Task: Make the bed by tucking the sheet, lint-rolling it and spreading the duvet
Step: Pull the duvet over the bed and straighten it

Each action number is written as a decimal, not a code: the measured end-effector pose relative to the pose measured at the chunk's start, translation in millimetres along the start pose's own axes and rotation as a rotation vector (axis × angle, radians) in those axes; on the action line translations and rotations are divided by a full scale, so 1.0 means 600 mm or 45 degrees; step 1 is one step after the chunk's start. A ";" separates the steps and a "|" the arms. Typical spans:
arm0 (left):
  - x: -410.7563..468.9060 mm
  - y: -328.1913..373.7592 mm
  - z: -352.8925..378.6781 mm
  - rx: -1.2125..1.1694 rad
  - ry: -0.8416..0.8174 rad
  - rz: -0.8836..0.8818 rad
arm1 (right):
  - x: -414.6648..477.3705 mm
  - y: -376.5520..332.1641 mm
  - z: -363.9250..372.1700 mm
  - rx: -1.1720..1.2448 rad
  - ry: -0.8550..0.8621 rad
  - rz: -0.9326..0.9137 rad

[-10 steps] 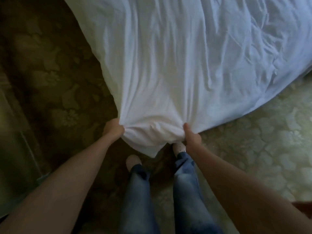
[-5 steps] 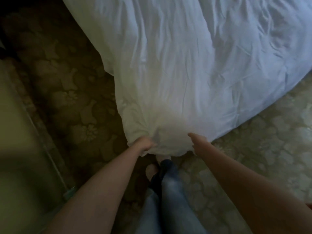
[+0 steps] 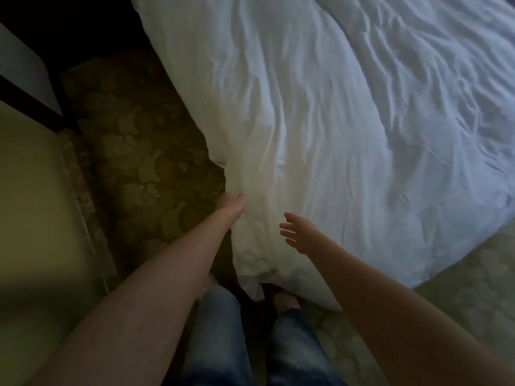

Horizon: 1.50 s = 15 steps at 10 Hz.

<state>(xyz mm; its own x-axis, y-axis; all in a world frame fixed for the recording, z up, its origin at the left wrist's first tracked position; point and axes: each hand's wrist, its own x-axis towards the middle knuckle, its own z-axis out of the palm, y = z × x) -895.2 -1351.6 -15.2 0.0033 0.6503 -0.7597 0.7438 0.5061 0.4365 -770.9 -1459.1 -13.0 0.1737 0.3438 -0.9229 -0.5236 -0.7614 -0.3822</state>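
Duvet (image 3: 348, 121), white and heavily creased, fills the upper and right part of the frame, lying spread over the bed, with its near corner drooping toward the lower middle, where it ends in a puffy, rounded fold just above the person's feet. A small flap of white cloth pokes out from under that corner. The left hand (image 3: 232, 203) is at the duvet's left edge, a little left of the frame's center, touching the fabric where the edge meets the floor side; its fingers are blurred against the cloth, so I cannot tell whether they pinch the edge or only press on it. The right hand (image 3: 299, 235) is just right of it, over the drooping corner, with its fingers straight and spread apart and holding nothing; whether it touches the fabric is not clear. Both bare forearms reach in from the lower corners of the frame. Between them, at the bottom middle, are legs in blue jeans (image 3: 220, 330) and a light-colored foot (image 3: 287, 299) next to the duvet corner. The carpet (image 3: 139, 140) with a floral pattern lies dark at the left of the bed and paler at the lower right. A blurred pale piece of furniture (image 3: 30, 204) takes up the left edge.
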 end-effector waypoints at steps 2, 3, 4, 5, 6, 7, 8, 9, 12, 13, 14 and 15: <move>0.114 0.013 -0.141 0.066 -0.096 0.017 | 0.054 -0.046 0.138 0.274 0.044 0.064; 0.192 0.033 -0.236 0.086 -0.096 0.024 | 0.088 -0.082 0.244 0.390 0.042 0.042; 0.248 0.059 -0.319 0.059 -0.104 -0.004 | 0.110 -0.119 0.340 0.498 0.032 0.063; 0.293 0.097 -0.364 0.023 -0.127 0.013 | 0.125 -0.155 0.400 0.635 0.018 0.138; 0.325 0.147 -0.380 0.042 -0.170 0.030 | 0.143 -0.194 0.416 0.715 0.019 0.079; 0.386 0.208 -0.375 0.033 -0.222 -0.032 | 0.169 -0.229 0.414 0.805 0.040 0.023; 0.432 0.278 -0.363 -0.026 -0.237 -0.031 | 0.205 -0.283 0.411 0.913 0.071 0.039; 0.504 0.353 -0.346 -0.086 -0.212 -0.055 | 0.269 -0.356 0.416 1.133 0.123 0.146; 0.748 0.500 -0.324 -0.270 -0.177 -0.199 | 0.435 -0.484 0.417 1.556 0.473 0.454; 0.819 0.521 -0.336 -0.082 -0.195 -0.100 | 0.472 -0.458 0.431 1.562 0.699 0.382; 0.850 0.509 -0.360 0.262 -0.220 0.060 | 0.509 -0.424 0.471 1.514 0.979 0.362; 0.870 0.448 -0.442 0.525 -0.233 0.071 | 0.487 -0.411 0.546 1.405 1.072 0.434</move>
<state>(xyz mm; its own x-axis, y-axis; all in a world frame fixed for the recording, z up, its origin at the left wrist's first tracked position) -870.7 -726.2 -166.5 0.1414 0.5407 -0.8292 0.9431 0.1810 0.2789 -864.2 -991.0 -173.1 0.1397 -0.4862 -0.8626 -0.9413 0.2052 -0.2680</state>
